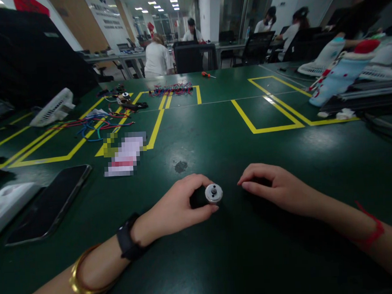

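A small silver cylindrical motor (214, 193) stands on the green table with its round end face up, showing a central shaft and small dark holes. The thumb and index finger of my left hand (182, 204) close around it from the left side. My right hand (275, 187) rests on the table to the right of the motor, apart from it. Its fingers are curled, with thumb and index tips nearly together, and nothing shows between them.
To the left lie a smartphone (52, 203), a white power strip (11, 202) and a blurred-out paper card (126, 154). Loose wires (100, 125), a wire bundle (172, 89) and a screwdriver (208, 75) lie farther back. A blue bottle (339, 78) stands at right. Several people sit beyond.
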{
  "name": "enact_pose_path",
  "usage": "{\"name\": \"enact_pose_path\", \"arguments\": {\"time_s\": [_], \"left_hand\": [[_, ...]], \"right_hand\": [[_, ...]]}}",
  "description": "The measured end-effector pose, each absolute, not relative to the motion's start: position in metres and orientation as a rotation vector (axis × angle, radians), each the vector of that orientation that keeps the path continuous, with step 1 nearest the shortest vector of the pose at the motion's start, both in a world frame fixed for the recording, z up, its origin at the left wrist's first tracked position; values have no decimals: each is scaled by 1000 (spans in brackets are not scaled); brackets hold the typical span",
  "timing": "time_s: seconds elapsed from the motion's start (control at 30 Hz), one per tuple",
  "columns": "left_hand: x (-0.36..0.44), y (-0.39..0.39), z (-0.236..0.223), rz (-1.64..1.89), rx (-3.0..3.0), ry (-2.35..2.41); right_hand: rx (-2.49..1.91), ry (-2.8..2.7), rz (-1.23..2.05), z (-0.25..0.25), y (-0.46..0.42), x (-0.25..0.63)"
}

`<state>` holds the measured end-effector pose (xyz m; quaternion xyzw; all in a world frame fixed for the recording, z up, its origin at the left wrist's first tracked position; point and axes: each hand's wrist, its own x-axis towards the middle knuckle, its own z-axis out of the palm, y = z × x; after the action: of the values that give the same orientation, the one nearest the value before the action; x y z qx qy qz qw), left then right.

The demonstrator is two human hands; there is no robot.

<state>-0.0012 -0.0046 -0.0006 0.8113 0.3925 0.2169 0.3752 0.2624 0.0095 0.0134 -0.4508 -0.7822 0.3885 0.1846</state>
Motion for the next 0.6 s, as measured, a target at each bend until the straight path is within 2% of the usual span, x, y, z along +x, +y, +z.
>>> {"name": "enact_pose_path", "arguments": {"time_s": [0.27,0.6], "left_hand": [[0,-4,-1,572,2086,997],[0,-4,-1,585,2123,1007]], "right_hand": [[-1144,-2610,890,31,-1,263],[-1120,-2479,809,22,-7,241]]}}
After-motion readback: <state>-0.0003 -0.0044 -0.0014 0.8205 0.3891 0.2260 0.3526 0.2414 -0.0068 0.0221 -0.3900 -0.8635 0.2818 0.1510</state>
